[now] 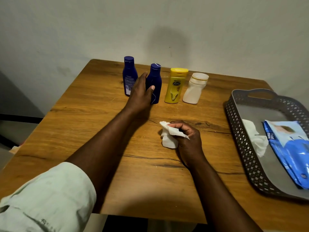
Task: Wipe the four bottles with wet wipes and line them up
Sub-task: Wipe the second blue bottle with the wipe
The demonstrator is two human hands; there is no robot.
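The left hand (140,91) wraps loosely around the second blue bottle (154,84), thumb across its front, fingers behind. The right hand (185,138) is closed on a crumpled wet wipe (168,136), resting on the surface (83,131). The first blue bottle (129,76) stands just beside; the yellow bottle (175,86) and white bottle (194,88) follow rightward. A careless lift could knock a neighbour over.

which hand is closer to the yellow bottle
Left. The left hand wraps the blue bottle right beside the yellow bottle; the right hand sits nearer the person, holding a wipe.
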